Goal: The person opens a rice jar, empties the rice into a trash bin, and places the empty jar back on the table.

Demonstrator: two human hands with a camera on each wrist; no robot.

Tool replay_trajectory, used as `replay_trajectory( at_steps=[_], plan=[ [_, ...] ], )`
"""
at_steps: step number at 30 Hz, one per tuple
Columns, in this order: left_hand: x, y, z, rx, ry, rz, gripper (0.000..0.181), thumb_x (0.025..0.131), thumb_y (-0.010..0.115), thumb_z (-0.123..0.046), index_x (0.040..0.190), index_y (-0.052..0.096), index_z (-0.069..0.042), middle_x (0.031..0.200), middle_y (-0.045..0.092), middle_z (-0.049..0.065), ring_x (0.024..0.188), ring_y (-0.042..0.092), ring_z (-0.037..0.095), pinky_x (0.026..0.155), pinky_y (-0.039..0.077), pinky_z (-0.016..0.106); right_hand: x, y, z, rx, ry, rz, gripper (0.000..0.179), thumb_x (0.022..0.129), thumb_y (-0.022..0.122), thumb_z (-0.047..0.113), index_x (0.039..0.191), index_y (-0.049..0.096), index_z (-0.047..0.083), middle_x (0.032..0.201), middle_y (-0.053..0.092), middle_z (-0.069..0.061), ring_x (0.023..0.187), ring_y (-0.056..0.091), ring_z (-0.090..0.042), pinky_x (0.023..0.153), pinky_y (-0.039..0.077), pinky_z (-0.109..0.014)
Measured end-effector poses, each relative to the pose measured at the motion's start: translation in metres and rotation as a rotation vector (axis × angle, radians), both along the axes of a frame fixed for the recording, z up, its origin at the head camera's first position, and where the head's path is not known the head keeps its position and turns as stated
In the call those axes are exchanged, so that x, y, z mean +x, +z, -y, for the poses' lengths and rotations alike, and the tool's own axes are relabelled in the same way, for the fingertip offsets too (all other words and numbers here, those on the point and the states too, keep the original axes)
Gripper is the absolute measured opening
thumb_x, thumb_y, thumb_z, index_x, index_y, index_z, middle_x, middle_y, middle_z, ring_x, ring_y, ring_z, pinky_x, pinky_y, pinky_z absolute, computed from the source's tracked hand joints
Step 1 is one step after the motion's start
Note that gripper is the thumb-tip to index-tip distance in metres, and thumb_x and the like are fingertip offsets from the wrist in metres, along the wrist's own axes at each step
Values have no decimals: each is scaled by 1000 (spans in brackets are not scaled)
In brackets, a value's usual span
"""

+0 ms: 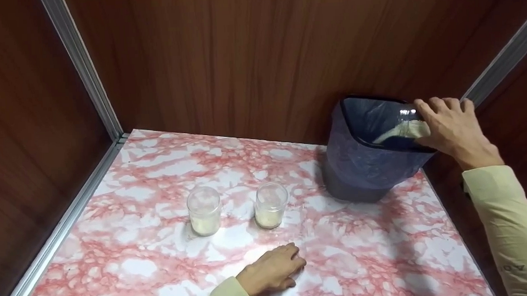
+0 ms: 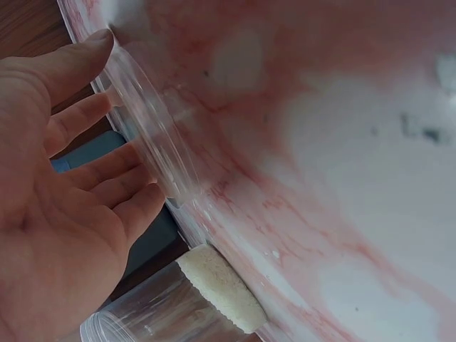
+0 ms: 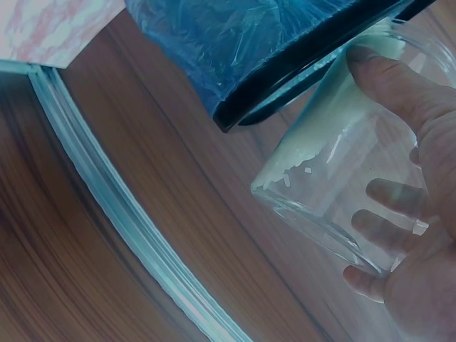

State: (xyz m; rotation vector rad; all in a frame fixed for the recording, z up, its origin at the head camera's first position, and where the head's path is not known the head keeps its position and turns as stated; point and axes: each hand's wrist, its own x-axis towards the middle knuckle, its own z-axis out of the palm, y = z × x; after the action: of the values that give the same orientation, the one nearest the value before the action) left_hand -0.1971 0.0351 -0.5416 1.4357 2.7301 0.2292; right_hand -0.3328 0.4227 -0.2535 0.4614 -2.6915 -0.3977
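My right hand [image 1: 454, 128] grips a clear jar [image 3: 324, 182] over the mouth of a lined trash bin [image 1: 362, 161]. The jar lies steeply tilted, with white rice [image 3: 313, 135] banked along its lower side towards the bin. Thumb and fingers wrap the jar's wall in the right wrist view. Low on the table, my left hand [image 1: 273, 270] has its fingers extended and relaxed. In the left wrist view its fingertips touch a clear round lid-like disc [image 2: 160, 135] at the tabletop. Two clear jars [image 1: 204, 211] [image 1: 271, 205] stand upright beyond it, a little rice in each.
The red-and-white marbled table [image 1: 138, 242] is enclosed by dark wood panels [image 1: 242, 60] with metal corner rails [image 1: 84, 62]. Bluish plastic liner [image 3: 206, 43] hangs over the bin's outside, under its black rim. The bin stands at the back right, against the panels.
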Motion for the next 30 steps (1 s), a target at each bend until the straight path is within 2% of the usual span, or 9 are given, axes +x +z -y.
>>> replay_trajectory(
  at_steps=[11,18,30],
  plan=[
    [2,2,1,11,-7,-41,47,83,75,-41,125,59,-25,135,56,7,132,52,25,110,43,34,2,2,1,3,6,-23,94,63,86,30,140,38,8,124,50,-30,111,43,-58,88,29,-73],
    [4,1,-3,25,3,-2,47,83,75,-39,124,58,-24,136,56,8,133,52,26,111,42,34,5,4,-2,14,-4,-14,90,65,85,31,139,38,8,124,49,-30,110,42,-58,88,29,-72],
    [3,-4,-3,15,10,-3,45,84,75,-39,124,57,-25,135,55,6,133,51,25,112,41,34,6,4,-4,27,-16,-4,92,64,87,31,138,38,7,124,48,-32,110,42,-58,88,28,-73]
  ],
)
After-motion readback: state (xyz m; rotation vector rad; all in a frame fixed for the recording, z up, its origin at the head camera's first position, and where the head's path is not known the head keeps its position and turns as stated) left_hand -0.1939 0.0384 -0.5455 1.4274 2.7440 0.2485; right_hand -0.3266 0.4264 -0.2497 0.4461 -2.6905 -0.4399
